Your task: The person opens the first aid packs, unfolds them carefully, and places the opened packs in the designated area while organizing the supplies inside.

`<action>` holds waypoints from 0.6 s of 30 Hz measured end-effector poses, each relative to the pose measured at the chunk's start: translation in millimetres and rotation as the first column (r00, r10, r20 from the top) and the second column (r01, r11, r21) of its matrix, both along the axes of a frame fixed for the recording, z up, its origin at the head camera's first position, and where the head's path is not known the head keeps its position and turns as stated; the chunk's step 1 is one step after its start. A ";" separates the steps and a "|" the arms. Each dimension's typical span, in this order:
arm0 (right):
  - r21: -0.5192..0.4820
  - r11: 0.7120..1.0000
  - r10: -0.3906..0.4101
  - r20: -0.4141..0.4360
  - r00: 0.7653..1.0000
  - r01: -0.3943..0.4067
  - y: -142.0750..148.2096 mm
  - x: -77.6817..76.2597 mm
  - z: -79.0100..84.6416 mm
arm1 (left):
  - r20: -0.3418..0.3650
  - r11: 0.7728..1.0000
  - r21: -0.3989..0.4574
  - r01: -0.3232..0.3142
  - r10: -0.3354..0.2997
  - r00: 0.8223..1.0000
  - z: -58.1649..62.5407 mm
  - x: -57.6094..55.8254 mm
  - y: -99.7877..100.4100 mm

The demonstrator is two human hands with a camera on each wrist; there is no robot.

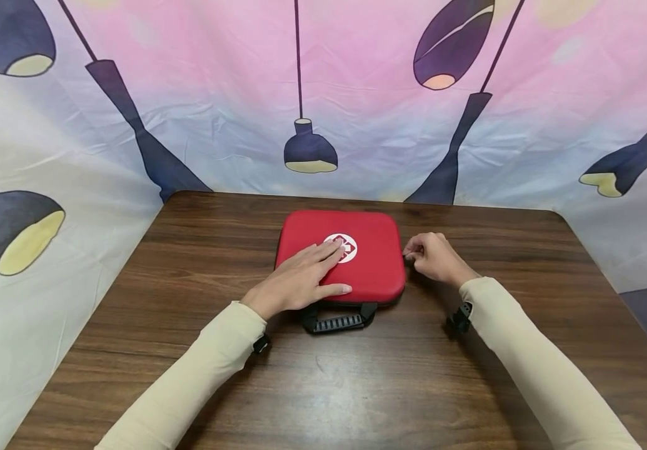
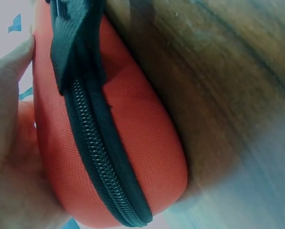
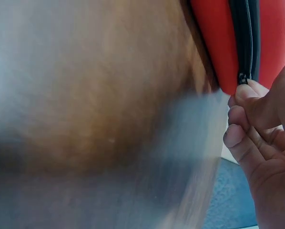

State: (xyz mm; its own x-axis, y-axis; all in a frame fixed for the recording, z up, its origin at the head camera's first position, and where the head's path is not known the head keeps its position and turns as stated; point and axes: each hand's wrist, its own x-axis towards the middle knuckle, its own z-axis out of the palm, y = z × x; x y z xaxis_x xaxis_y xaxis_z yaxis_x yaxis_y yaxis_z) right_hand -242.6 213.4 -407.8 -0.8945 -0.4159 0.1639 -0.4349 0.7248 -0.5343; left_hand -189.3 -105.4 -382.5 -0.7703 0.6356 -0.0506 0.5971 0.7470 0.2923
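Note:
A red first-aid case with a white round emblem lies flat on the wooden table, its black carry handle toward the person. Across the lid rests my left hand, fingers extended over part of the emblem. In the left wrist view, a black zipper runs around the case's side. At the right side of the case, my right hand has its fingers curled. The right wrist view shows its thumb and forefinger pinching the zipper pull, mostly hidden by the fingertips.
The brown wooden table extends around the case on all sides. Behind it hangs a cloth backdrop printed with lamps. A black strap sits at the right wrist, another at the left.

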 end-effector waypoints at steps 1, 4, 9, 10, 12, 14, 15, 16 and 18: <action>-0.005 1.000 0.004 -0.003 1.000 -0.004 0.6 2.1 0.0 | -0.004 1.000 -0.001 -0.002 0.002 1.000 -0.2 -0.9 0.5; -0.010 1.000 0.014 -0.021 1.000 -0.015 1.7 9.0 0.2 | -0.015 1.000 -0.006 -0.006 0.006 1.000 -0.5 -4.6 1.9; -0.011 1.000 0.019 -0.039 0.999 -0.020 2.7 23.3 0.0 | -0.016 1.000 -0.011 -0.012 0.012 1.000 -0.6 -12.3 3.2; -0.012 1.000 0.021 -0.040 0.999 -0.021 2.3 26.6 0.0 | -0.014 1.000 -0.010 -0.015 0.015 1.000 -0.6 -13.9 3.2; -0.013 1.000 0.024 -0.039 0.999 -0.025 1.6 32.5 -0.3 | -0.016 1.000 -0.006 -0.018 0.018 1.000 -0.6 -16.6 2.9; -0.017 1.000 0.023 -0.033 0.999 -0.023 0.7 38.5 -0.4 | -0.014 1.000 -0.005 -0.021 0.021 1.000 -0.4 -18.4 2.8; -0.019 1.000 0.015 -0.029 0.999 -0.015 0.1 41.4 -0.3 | -0.012 1.000 -0.002 -0.021 0.021 1.000 -0.3 -19.0 2.8; -0.019 1.000 0.003 -0.023 1.000 -0.004 -0.4 44.4 -0.2 | -0.008 1.000 0.000 -0.020 0.020 1.000 -0.3 -19.5 3.1; -0.024 0.999 -0.030 0.001 1.000 0.030 -1.1 50.4 0.0 | 0.000 1.000 0.003 -0.018 0.018 1.000 -0.2 -19.9 4.0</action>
